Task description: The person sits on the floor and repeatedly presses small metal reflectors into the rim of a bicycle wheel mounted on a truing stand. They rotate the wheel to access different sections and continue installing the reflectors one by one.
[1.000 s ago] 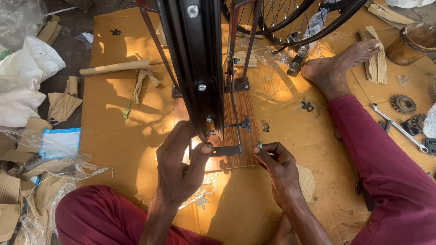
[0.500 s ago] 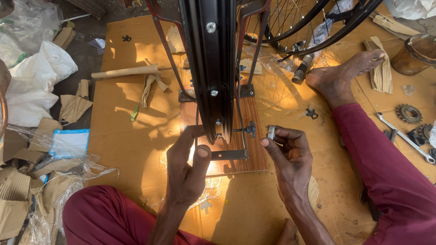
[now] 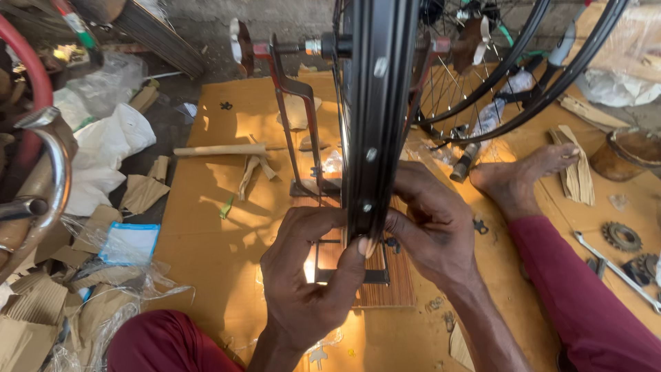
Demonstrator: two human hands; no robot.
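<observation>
A black bicycle wheel rim (image 3: 377, 103) stands upright in a red truing stand (image 3: 292, 103) on brown cardboard. My left hand (image 3: 306, 282) grips the rim's lower edge from the left, thumb against the rim. From the right, my right hand (image 3: 430, 224) presses on the same low part of the rim, fingers curled around it. Under both hands lies a small ribbed wooden board (image 3: 385, 293), the base of the stand. My bare foot (image 3: 520, 179) rests on the cardboard to the right.
More wheels with spokes (image 3: 482, 76) lean at the back right. A sprocket (image 3: 621, 235) and a wrench (image 3: 616, 269) lie at the right. A wooden stick (image 3: 220, 149), cardboard scraps and white plastic bags (image 3: 103, 158) lie left, with a chrome handlebar (image 3: 48, 179) at far left.
The view has shifted closer to the wheel. My right hand, which held a small metal piece beside the rim, has moved onto the rim. My left hand now grips the rim's edge.
</observation>
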